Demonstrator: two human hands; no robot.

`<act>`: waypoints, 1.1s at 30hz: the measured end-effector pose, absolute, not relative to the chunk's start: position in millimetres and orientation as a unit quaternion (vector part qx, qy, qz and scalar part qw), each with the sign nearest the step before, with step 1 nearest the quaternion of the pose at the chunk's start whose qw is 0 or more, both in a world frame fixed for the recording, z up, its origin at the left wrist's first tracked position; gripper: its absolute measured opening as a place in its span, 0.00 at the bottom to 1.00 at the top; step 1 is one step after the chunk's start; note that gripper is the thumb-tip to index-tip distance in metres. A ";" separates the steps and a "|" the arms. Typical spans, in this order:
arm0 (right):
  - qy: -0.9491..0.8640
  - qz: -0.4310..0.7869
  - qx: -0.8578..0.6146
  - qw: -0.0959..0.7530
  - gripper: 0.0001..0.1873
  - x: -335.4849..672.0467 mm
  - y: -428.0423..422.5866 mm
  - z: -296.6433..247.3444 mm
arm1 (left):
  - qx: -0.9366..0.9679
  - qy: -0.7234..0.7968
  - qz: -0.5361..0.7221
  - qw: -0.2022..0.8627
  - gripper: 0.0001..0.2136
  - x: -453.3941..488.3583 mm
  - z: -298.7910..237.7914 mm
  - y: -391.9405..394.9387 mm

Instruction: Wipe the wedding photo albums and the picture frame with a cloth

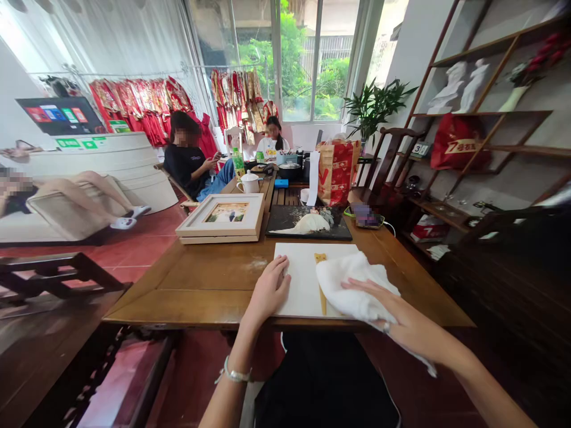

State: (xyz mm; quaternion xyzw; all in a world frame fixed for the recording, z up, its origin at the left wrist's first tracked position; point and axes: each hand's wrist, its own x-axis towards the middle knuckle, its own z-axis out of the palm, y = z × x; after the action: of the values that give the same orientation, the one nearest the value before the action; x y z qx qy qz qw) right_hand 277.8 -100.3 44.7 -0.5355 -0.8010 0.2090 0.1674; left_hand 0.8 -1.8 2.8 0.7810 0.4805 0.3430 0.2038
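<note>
Touching one cloth point(339, 276), right hand point(379, 300), one board point(303, 285), left hand point(270, 286)

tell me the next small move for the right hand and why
Probably ease the white cloth slightly to the right. The right hand lies on it, and its left edge hides part of the tan piece on the white board, so it might drag that piece. The left hand is already at the board's left edge.
</note>
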 end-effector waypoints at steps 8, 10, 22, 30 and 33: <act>-0.763 0.080 -0.623 0.154 0.27 269.1 6.0 36.3 | 0.785 0.483 0.331 0.202 0.18 0.3 1.6 0.2; -0.752 0.071 -0.636 0.155 0.27 261.4 13.4 35.0 | 0.783 0.486 0.330 0.203 0.18 0.7 1.7 0.4; -0.825 0.020 -0.547 0.137 0.52 237.1 -126.7 25.0 | 0.780 0.493 0.324 0.207 0.18 2.7 3.8 -1.6; -0.793 0.033 -0.596 0.119 0.39 245.7 -81.9 32.9 | 0.792 0.481 0.324 0.191 0.18 0.6 4.1 -1.8; -0.770 0.039 -0.632 0.083 0.35 237.0 -36.2 40.9 | 0.794 0.483 0.318 0.186 0.18 0.1 3.3 -1.2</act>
State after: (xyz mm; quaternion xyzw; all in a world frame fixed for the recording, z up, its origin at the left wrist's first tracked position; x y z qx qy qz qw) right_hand 237.0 -36.2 40.9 -0.6319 -0.7696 0.0388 0.0834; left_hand 0.1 -1.2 3.3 0.7941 0.4833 0.3183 0.1858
